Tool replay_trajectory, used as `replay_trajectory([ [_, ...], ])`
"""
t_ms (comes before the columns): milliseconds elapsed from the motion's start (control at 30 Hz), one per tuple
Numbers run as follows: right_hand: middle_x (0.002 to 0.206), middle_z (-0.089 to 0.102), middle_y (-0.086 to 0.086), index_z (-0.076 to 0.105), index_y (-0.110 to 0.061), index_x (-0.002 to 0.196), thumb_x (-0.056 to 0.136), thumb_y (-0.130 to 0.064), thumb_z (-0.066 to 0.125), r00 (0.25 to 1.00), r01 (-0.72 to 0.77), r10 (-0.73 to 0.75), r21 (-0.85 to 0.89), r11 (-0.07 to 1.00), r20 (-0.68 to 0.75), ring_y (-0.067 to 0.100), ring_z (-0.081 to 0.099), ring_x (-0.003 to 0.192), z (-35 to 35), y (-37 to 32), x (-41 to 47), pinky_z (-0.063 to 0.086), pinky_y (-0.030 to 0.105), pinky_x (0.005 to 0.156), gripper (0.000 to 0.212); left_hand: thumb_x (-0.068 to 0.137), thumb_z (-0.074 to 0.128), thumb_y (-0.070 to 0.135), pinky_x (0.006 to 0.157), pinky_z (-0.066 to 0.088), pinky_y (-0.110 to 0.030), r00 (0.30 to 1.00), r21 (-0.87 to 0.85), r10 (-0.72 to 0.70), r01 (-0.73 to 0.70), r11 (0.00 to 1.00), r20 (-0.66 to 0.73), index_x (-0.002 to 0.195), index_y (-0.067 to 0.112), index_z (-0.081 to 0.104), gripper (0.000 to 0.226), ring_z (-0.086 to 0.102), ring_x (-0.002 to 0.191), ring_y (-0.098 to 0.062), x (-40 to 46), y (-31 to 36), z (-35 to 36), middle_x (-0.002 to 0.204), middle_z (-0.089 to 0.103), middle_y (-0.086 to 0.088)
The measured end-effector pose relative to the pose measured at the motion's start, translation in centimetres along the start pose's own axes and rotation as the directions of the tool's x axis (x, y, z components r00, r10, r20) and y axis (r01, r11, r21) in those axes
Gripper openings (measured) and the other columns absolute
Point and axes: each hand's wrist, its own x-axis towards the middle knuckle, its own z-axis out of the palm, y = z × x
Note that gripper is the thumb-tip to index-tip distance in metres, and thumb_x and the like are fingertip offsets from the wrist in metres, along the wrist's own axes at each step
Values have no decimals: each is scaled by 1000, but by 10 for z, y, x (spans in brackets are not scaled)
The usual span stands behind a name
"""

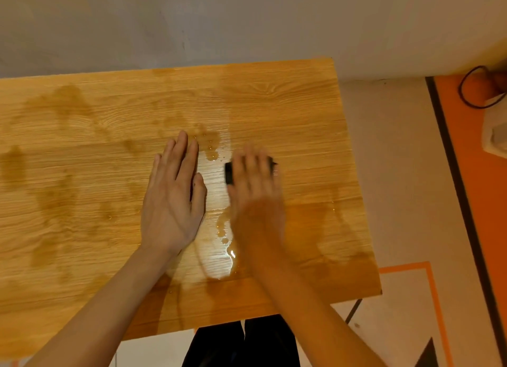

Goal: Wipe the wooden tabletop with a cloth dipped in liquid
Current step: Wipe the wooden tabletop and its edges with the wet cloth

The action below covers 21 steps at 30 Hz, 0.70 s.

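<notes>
Both hands are lying palm-down on the tabletop (288,106): left hand (171,199) is resting flat, fingers straight and together, holding nothing; right hand (253,185), blurred, is pressing flat on a dark cloth (228,172), which is showing only at the fingers' edges. Puddle (219,257) is glistening btwn the hands w/ droplets nearby; darker damp patches are spreading across the wood at left. Wall (192,18) is running behind; pale floor (397,174) w/ orange strip and a black cable (469,89) at right.
</notes>
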Motion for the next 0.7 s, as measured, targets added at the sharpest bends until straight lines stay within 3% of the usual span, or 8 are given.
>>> replay_trajectory([
  [100, 157, 25, 12, 24, -8, 150, 101, -22, 44, 993, 118, -118, 40, 992, 4, 28, 22, 146, -17, 36, -2, 21, 46, 119, 55, 107, 31, 25, 128, 9, -40, 1000, -2, 0, 0, 1000, -8, 157, 8, 29, 54, 12, 156, -20, 0, 0, -1, 167, 20, -6],
  [233, 159, 17, 13, 19, -6, 152, 105, -20, 33, 945, -305, 317, 133, 943, -78, 26, 10, 148, -42, 115, -7, 18, 50, 118, 51, 106, 31, 25, 128, 9, -41, 1000, -11, -7, 7, 1000, -15, 157, 7, 29, 54, 13, 156, -21, -1, 0, -1, 167, 21, -7],
  [300, 160, 9, 18, 0, -1, 152, 105, -24, 17, 893, -431, 440, 108, 896, -91, 33, 6, 148, -45, 93, -8, 15, 52, 119, 55, 106, 31, 25, 128, 9, -41, 1000, -6, -9, 9, 1000, -16, 157, 7, 29, 55, 13, 156, -21, -1, 0, -2, 167, 21, -7],
  [367, 157, -7, 26, -21, -1, 146, 97, -34, 6, 929, -369, 369, -26, 929, 14, 41, -4, 146, -37, 48, -15, 6, 56, 119, 65, 106, 30, 25, 128, 9, -40, 1000, -1, -13, 13, 1000, -14, 157, 7, 28, 55, 12, 156, -20, -1, 0, -2, 167, 20, -7],
  [467, 160, -4, 20, 1, -7, 153, 99, -30, 36, 990, -83, 82, 1, 997, 118, 36, -7, 147, -20, -16, -35, -2, 50, 120, 68, 107, 29, 27, 128, 8, -40, 1000, 18, 4, -4, 1000, -14, 158, 8, 28, 54, 12, 156, -20, -2, -1, -1, 167, 20, -7],
  [567, 160, 12, 12, 16, -12, 152, 98, -18, 48, 988, 105, -105, 7, 994, 114, 29, 6, 149, -27, 9, -37, 8, 45, 121, 63, 107, 29, 27, 128, 8, -39, 1000, 10, 7, -7, 1000, -22, 158, 8, 28, 54, 12, 156, -22, -2, -1, 0, 167, 20, -7],
  [633, 155, 26, 17, 25, -6, 147, 94, -8, 52, 999, -20, 24, -96, 995, 35, 32, 20, 145, -38, 63, -40, 23, 48, 118, 60, 106, 30, 26, 128, 9, -40, 1000, 4, 6, -6, 1000, -23, 157, 8, 29, 55, 12, 156, -23, -1, -1, 0, 167, 20, -8],
  [700, 158, 21, 16, 22, -3, 149, 101, -15, 42, 942, -329, 329, 17, 944, -63, 31, 16, 147, -52, 99, -44, 24, 50, 117, 53, 105, 31, 24, 127, 10, -42, 1000, 1, 5, -5, 1000, -28, 157, 7, 29, 55, 13, 156, -24, -1, -2, 1, 167, 21, -8],
])
